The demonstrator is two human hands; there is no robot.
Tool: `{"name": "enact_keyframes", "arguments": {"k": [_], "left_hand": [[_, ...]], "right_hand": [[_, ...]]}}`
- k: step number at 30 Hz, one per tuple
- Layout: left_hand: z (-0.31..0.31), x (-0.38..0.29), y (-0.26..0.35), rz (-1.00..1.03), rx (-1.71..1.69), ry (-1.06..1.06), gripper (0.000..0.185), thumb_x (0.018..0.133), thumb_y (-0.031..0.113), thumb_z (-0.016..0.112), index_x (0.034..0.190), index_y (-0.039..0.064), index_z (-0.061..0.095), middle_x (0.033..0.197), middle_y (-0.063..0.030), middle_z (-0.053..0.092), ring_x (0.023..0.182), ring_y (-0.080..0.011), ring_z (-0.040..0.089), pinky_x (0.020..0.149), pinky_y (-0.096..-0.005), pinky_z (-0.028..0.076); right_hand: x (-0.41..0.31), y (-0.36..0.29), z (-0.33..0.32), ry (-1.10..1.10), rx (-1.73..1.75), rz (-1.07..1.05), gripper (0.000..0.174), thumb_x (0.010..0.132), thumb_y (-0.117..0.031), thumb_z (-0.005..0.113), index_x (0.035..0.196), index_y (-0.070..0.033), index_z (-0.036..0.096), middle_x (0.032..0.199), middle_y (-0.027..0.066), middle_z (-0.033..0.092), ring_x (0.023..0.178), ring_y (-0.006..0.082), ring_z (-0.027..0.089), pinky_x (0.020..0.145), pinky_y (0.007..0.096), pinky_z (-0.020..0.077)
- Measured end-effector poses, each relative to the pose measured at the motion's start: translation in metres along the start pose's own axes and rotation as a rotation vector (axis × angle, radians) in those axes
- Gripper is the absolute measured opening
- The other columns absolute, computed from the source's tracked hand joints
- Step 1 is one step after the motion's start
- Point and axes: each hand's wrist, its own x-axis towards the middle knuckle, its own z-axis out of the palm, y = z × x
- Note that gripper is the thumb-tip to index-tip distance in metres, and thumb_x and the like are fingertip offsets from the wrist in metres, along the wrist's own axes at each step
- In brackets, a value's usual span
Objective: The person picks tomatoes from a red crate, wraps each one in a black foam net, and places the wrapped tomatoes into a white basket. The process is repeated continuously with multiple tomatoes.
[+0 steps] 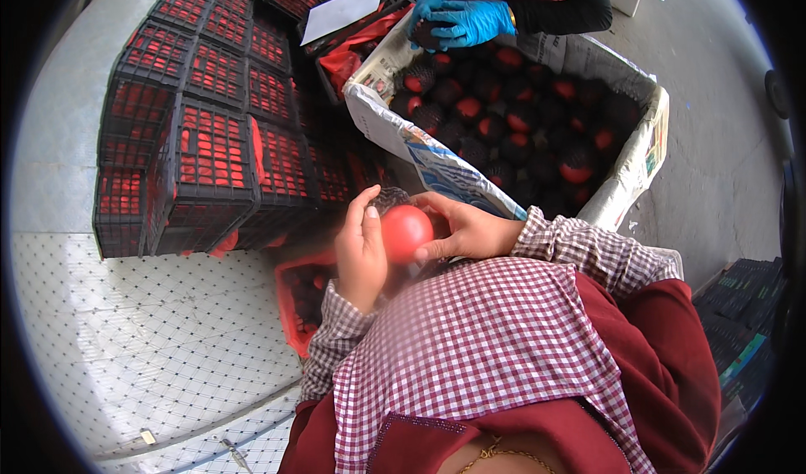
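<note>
Before my chest, a smooth, bright red tomato (407, 232) is held between my two hands. My left hand (361, 257) cups its left side, with the thumb and fingers pointing up. From the other side, the thumb and fingers of my right hand (473, 227) grip the tomato. A black net sleeve (395, 197) shows just behind the fruit, by the left fingertips; whether a finger holds it cannot be made out. Below my left wrist is a crate with a red liner (286, 313), containing dark-netted fruit partly hidden by my sleeve.
Ahead stands a large newspaper-lined bin (441, 159) of net-wrapped red fruit (519, 118). Across it, a co-worker's blue-gloved hands (472, 20) hold a netted fruit (429, 33). Stacked black plastic crates (211, 140) rise at left. Dark stacked trays (743, 310) stand at far right.
</note>
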Motion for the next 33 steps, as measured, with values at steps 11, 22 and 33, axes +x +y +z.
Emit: {"name": "enact_keyframes", "arguments": {"k": [11, 22, 33], "left_hand": [[-0.020, -0.005, 0.004, -0.028, -0.247, -0.309, 0.073, 0.093, 0.031, 0.074, 0.151, 0.003, 0.040, 0.120, -0.0072, 0.060, 0.087, -0.0066, 0.060, 0.075, -0.0205, 0.051], [0.001, -0.012, -0.006, -0.206, -0.564, -0.316, 0.064, 0.094, 0.023, 0.072, 0.144, 0.000, 0.040, 0.133, -0.0120, 0.055, 0.120, -0.0198, 0.055, 0.104, -0.0351, 0.044], [0.028, -0.028, -0.012, -0.264, -1.065, -0.370, 0.076, 0.095, 0.014, 0.069, 0.156, 0.014, 0.025, 0.146, -0.0120, 0.045, 0.130, -0.0256, 0.051, 0.109, -0.0439, 0.046]], "right_hand": [[-0.003, 0.023, -0.004, -0.186, 1.162, 0.321, 0.073, 0.098, -0.070, 0.042, 0.138, -0.010, 0.052, 0.104, 0.0138, 0.071, 0.084, 0.0297, 0.073, 0.083, 0.0410, 0.0601], [-0.008, 0.021, -0.009, -0.182, 0.966, 0.482, 0.081, 0.098, -0.076, 0.029, 0.127, -0.006, 0.057, 0.092, 0.0184, 0.070, 0.080, 0.0278, 0.070, 0.077, 0.0395, 0.0572], [-0.026, -0.020, -0.018, 0.109, -0.165, 0.172, 0.075, 0.105, -0.062, 0.028, 0.124, 0.003, 0.062, 0.101, 0.0216, 0.071, 0.102, 0.0321, 0.067, 0.092, 0.0403, 0.0512]]}}
